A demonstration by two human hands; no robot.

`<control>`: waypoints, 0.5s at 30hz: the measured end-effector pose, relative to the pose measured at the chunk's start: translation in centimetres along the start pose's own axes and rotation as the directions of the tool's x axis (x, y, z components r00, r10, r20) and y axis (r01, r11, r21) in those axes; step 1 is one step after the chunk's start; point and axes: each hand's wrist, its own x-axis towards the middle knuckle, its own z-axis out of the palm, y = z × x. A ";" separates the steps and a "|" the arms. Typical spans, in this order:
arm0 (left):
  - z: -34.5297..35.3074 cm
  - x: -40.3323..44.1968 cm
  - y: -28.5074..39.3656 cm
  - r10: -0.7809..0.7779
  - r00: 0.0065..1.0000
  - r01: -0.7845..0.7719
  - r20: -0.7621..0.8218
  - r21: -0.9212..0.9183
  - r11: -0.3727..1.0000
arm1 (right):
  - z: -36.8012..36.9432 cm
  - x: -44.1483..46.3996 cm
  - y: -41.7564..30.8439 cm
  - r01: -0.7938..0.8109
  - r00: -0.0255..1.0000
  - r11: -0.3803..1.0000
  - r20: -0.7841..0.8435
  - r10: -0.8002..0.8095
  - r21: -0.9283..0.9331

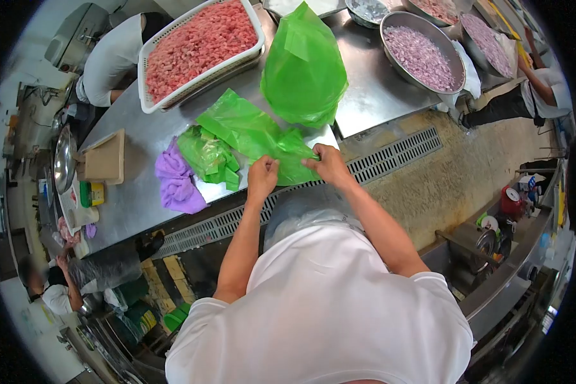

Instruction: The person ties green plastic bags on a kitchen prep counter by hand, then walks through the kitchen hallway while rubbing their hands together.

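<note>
I've got two bare hands in front of me, both at the near edge of the steel table (134,198), and one flat green bag (259,131) between them. My left hand (262,176) is pinching its near edge, thumb against fingers; my right hand (329,165) has a closed pinch on the same bag, a little farther right. So that's one bag, two grips — the plastic spreads away from me across the tabletop, its near part hanging between the hands.

Just left of it I count one heap of crumpled green plastic (208,157), and beside that heap one purple cloth (178,178), bunched up. Beyond the hands there's one bulging green bag (304,73), its narrow end pointing away. Up to the left, one white basket (261,45) is loaded with pink chopped meat (201,48), too many bits to count.

Over to the right, two metal bowls of pale purple chopped pieces: the nearer bowl (456,80) and the farther bowl (470,48). On the left side, one brown tray (105,159) and one yellow tub (96,194) near it. Three other people are around — two on the left, one on the right — all well apart from my hands.
</note>
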 end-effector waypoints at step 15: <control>-1.9 -0.6 4.8 -0.174 0.972 0.227 0.158 -0.437 0.870 | -1.3 -2.3 -3.5 0.054 0.998 0.898 -0.001 -0.060 0.436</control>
